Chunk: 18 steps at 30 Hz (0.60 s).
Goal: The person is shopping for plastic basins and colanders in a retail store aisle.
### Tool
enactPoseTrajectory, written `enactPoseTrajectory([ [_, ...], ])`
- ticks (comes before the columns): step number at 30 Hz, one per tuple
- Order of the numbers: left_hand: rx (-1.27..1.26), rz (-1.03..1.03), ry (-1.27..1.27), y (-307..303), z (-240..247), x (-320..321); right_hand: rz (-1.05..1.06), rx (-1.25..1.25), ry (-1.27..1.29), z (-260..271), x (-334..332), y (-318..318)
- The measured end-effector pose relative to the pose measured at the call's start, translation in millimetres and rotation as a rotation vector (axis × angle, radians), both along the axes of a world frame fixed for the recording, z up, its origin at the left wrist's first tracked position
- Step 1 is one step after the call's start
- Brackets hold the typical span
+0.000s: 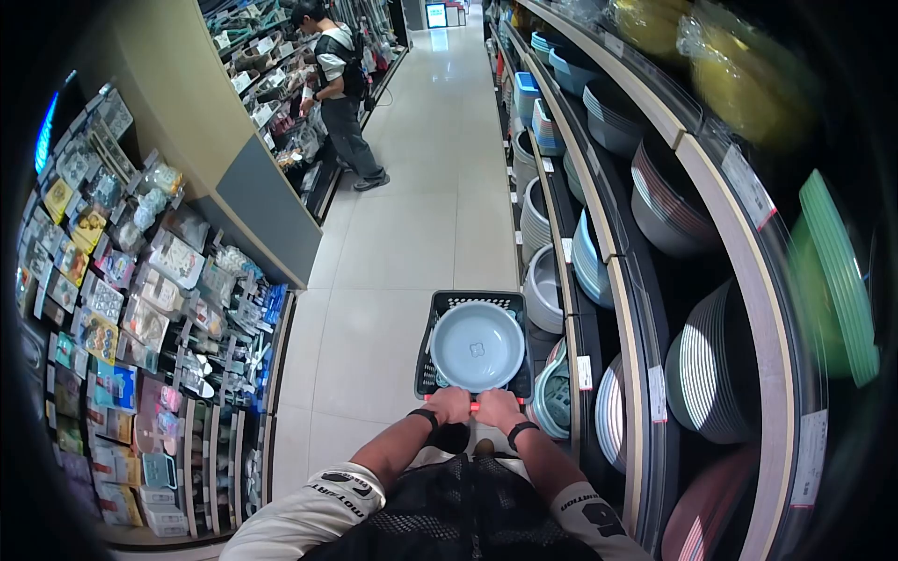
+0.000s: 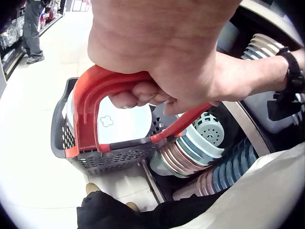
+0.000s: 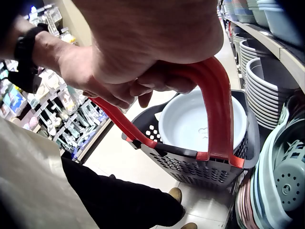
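Both my hands grip the red handle point(image 2: 86, 107) of a dark grey shopping basket point(image 1: 424, 369). In the head view my left hand point(image 1: 449, 405) and right hand point(image 1: 499, 408) sit side by side on it, close in front of my body. Curled fingers point(image 2: 143, 90) of the left hand wrap under the handle in the left wrist view. On the right, the right wrist view shows fingers bent round the same handle. Inside the basket lies a round pale blue basin point(image 3: 183, 121) with a small flower-shaped mark on its bottom, partly covered by the handle and hands in the wrist views.
Shelves point(image 1: 608, 220) along the right carry stacked tubs and basins, with nested pots point(image 2: 195, 155) low beside the basket. Packaged goods hang on a rack point(image 1: 140, 318) at left. Farther up the tiled aisle point(image 1: 412, 215), another person point(image 1: 341, 93) stands facing the left shelves.
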State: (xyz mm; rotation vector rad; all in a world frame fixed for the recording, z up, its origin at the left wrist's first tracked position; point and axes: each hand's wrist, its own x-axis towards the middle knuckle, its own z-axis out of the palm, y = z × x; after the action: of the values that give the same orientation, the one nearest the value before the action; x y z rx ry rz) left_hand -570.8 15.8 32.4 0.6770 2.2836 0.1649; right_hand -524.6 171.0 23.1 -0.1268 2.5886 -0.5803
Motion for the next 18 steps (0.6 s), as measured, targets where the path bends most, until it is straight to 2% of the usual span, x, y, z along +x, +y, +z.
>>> enactPoseTrajectory([
  [11, 0.108, -0.011, -0.04, 4, -12, -52, 0.014, 0.021, 0.041, -10, -50, 14],
  [18, 0.165, -0.011, -0.105, 4, 5, -81, 0.023, 0.034, 0.094, -8, -74, 17],
])
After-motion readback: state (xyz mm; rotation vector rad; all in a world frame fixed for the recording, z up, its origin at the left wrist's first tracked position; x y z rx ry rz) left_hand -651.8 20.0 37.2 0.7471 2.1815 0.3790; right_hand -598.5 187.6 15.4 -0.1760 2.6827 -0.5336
